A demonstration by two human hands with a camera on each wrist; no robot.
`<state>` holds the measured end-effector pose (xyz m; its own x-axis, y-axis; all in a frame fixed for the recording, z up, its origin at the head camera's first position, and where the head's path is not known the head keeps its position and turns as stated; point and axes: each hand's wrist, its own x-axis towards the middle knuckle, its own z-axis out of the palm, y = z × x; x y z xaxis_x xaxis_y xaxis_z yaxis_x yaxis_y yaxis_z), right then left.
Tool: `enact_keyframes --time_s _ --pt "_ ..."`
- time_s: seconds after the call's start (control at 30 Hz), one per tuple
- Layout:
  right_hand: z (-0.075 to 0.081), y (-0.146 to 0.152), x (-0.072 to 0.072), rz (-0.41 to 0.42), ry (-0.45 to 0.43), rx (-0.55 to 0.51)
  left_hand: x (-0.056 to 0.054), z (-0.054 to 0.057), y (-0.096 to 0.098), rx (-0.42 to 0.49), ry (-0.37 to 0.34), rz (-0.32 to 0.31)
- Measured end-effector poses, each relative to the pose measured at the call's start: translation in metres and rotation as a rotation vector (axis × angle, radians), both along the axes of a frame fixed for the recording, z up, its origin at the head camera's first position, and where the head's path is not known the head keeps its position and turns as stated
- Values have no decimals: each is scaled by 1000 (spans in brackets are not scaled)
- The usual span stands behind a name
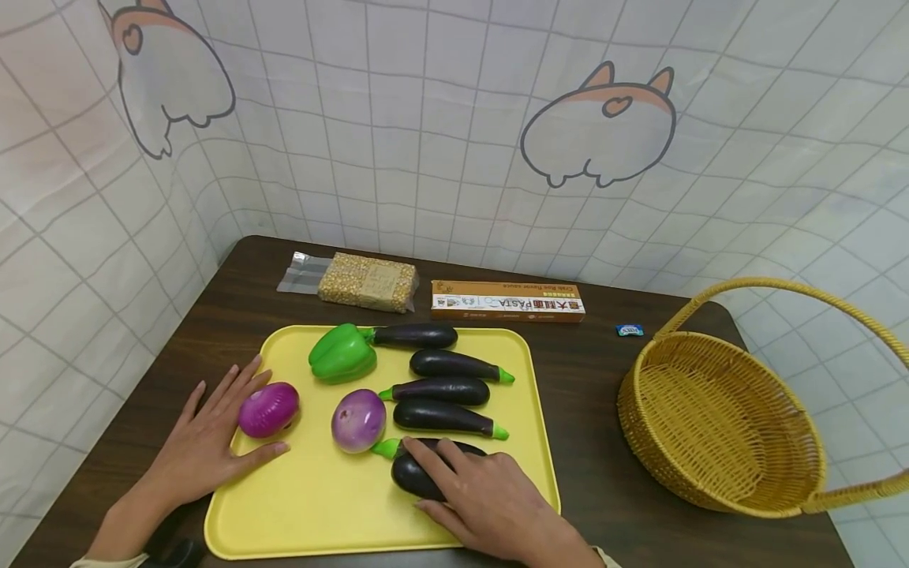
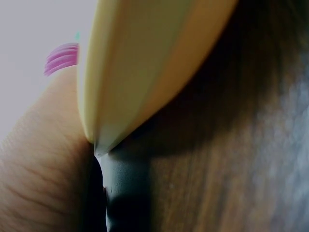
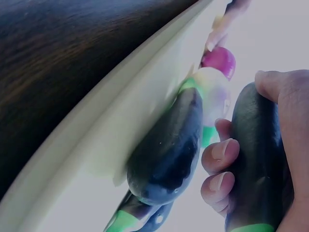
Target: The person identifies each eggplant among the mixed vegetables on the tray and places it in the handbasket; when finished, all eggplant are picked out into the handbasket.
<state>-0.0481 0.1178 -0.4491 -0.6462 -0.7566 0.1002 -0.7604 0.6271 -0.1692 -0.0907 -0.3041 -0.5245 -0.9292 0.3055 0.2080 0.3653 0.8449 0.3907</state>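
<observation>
My right hand [image 1: 493,497] grips a dark eggplant [image 3: 256,150] at the near side of the yellow tray [image 1: 312,513]; its green stem end shows low in the right wrist view. Just behind it lies another eggplant [image 3: 169,145], stem to the left. My left hand [image 1: 202,442] lies over the tray's left edge, fingers and thumb spread around a red onion [image 1: 268,410]. Between the hands sits a round purple-and-white vegetable [image 1: 358,420]. Several more eggplants [image 1: 447,416] lie in a column behind, with a green bell pepper [image 1: 342,353] at back left.
A yellow woven basket [image 1: 639,442] with a tall handle stands on the right of the dark table [image 1: 582,457]. Along the back lie a clear bag of yellow kernels [image 1: 365,282], a pasta box [image 1: 507,301] and a small blue-green packet [image 1: 629,330]. A tiled-pattern curtain [image 1: 454,118] encloses the table.
</observation>
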Motion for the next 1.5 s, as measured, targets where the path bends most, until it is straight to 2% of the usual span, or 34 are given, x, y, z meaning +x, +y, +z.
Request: enact_keyframes --time_s 0.57,1.0,1.27,1.5 --pt "7 17 -7 -74 54 17 1 0 0 -3 6 3" --pt "13 33 -14 -113 114 -20 0 -1 0 -10 5 6" --pt "21 46 -19 -125 180 -4 0 -1 0 -6 6 5" --pt "30 58 -24 -135 196 -3 -1 0 1 -1 11 10"
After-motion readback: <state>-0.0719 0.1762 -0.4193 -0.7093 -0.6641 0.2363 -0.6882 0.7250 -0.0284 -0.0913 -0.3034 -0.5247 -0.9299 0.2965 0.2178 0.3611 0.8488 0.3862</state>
